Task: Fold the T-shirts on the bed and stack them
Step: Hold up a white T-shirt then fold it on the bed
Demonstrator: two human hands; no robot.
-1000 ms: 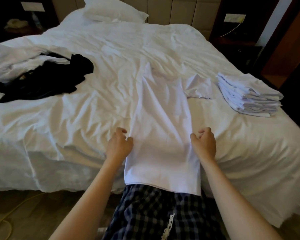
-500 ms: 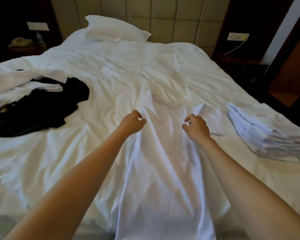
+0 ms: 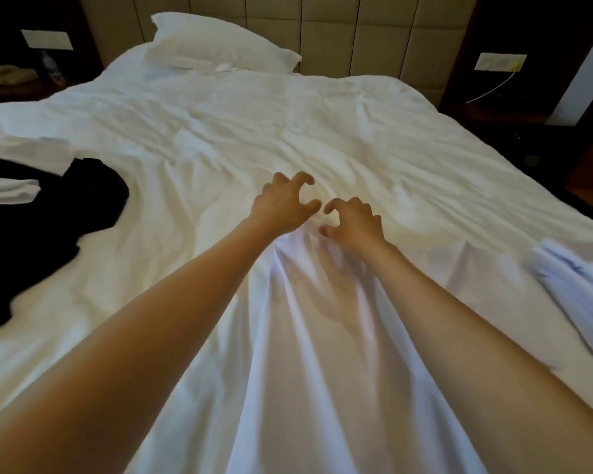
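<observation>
A white T-shirt (image 3: 308, 354) lies as a long narrow strip from the bed's near edge up the middle, creased and bunched to a point at its far end. Both arms reach out over it. My left hand (image 3: 283, 203) hovers at that far end with fingers spread and half curled, nothing between them. My right hand (image 3: 351, 222) is just beside it, fingers also half curled, its thumb close to the bunched cloth. A stack of folded white T-shirts (image 3: 575, 282) sits blurred at the right edge of the bed.
The white bed (image 3: 322, 124) is rumpled, with a pillow (image 3: 220, 42) at the padded headboard. A heap of black and white clothes (image 3: 48, 213) lies on the left. Dark nightstands flank the bed, and the right one has a yellow cable.
The view leaned forward over the bed. Both hands went from the shirt's sides near the hem up to its far end and came close together. The cloth there is now bunched.
</observation>
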